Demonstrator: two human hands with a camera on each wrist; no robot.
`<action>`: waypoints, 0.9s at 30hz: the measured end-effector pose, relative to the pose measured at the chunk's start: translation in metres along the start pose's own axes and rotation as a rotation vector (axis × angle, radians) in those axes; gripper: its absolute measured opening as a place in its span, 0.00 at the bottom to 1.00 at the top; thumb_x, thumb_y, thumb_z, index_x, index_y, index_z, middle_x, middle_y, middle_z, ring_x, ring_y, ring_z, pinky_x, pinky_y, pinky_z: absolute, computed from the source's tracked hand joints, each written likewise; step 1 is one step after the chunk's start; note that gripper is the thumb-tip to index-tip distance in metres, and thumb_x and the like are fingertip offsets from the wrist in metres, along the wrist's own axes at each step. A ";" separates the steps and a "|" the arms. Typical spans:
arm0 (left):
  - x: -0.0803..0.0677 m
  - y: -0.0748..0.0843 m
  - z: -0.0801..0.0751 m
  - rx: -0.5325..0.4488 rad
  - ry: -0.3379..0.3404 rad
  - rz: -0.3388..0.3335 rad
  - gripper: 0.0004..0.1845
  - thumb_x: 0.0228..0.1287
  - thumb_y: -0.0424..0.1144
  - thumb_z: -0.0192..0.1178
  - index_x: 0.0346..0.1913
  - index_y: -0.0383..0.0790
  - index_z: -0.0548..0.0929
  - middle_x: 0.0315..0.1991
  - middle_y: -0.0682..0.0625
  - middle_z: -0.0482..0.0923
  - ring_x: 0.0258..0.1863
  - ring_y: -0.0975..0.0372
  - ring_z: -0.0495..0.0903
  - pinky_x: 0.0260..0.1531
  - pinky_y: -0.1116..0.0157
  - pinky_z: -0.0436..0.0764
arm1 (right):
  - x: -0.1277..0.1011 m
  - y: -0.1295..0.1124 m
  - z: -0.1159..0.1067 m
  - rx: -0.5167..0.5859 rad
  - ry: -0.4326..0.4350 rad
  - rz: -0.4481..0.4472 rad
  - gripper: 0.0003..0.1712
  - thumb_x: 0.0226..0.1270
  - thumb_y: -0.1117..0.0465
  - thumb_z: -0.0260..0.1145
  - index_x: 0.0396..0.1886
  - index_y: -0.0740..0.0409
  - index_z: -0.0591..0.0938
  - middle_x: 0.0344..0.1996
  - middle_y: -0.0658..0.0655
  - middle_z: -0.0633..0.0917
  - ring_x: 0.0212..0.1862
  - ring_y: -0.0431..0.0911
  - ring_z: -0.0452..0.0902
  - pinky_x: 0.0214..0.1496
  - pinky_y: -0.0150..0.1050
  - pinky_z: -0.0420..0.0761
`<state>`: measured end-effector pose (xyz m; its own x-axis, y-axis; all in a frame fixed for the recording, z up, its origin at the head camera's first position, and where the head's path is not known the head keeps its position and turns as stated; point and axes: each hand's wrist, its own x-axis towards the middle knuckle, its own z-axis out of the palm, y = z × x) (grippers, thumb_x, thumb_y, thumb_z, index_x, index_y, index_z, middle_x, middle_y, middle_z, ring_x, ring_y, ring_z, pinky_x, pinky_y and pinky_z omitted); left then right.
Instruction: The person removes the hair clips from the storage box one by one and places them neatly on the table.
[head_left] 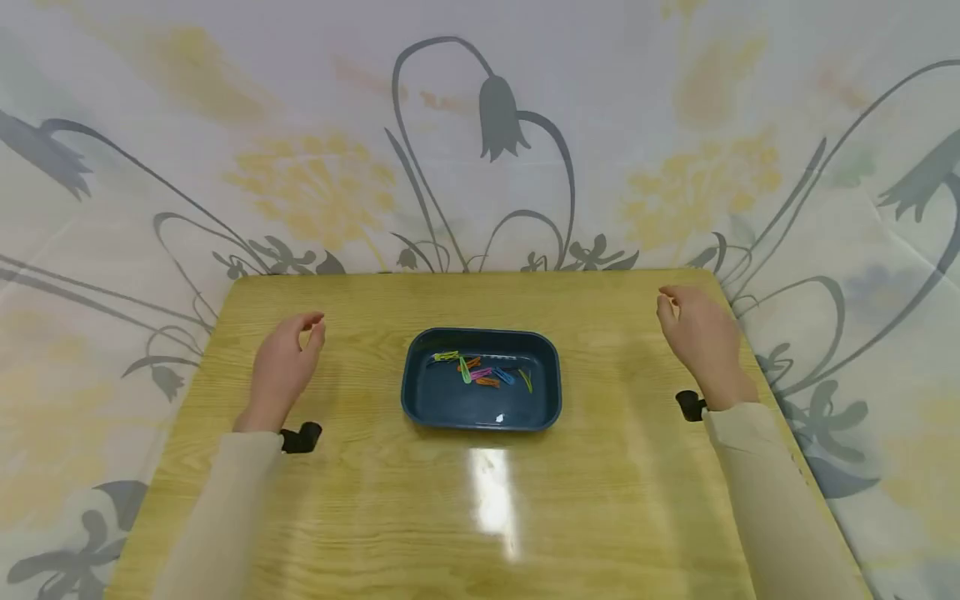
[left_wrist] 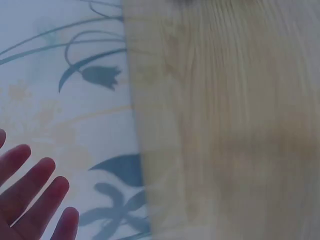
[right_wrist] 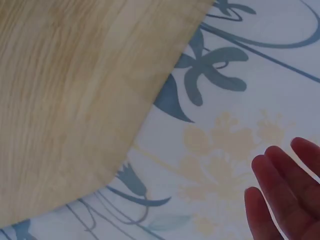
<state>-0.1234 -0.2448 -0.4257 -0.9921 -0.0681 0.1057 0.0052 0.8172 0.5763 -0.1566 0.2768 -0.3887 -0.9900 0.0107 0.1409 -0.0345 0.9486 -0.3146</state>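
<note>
A tray [head_left: 420, 400] sits at the middle of the bench [head_left: 600, 517], with hair clips [head_left: 480, 371] lying inside it. The left hand [head_left: 285, 367] is left of the tray, the right hand [head_left: 701, 342] right of it near the bench's far corner, both well apart from it

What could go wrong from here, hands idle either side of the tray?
1. The paper clips lie small, thin and overlapping in the dark tray; a pinch may lift several or slip.
2. The tray sits loose on a glossy table; a one-handed reach could slide it.
3. The right hand hovers near the table's corner, the left hand apart; both empty.
</note>
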 end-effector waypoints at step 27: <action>-0.076 0.017 0.143 -1.209 -0.210 -0.311 0.31 0.70 0.38 0.47 0.72 0.53 0.49 0.71 0.60 0.50 0.70 0.69 0.48 0.68 0.65 0.51 | -0.079 -0.058 0.134 0.659 -0.257 0.097 0.30 0.67 0.50 0.57 0.66 0.54 0.65 0.50 0.63 0.78 0.48 0.55 0.78 0.46 0.46 0.79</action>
<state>-0.0662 -0.1440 -0.5400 -0.9722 0.0200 -0.2333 -0.2300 -0.2674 0.9357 -0.0952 0.1786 -0.5070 -0.9909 -0.0665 -0.1173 0.0606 0.5580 -0.8276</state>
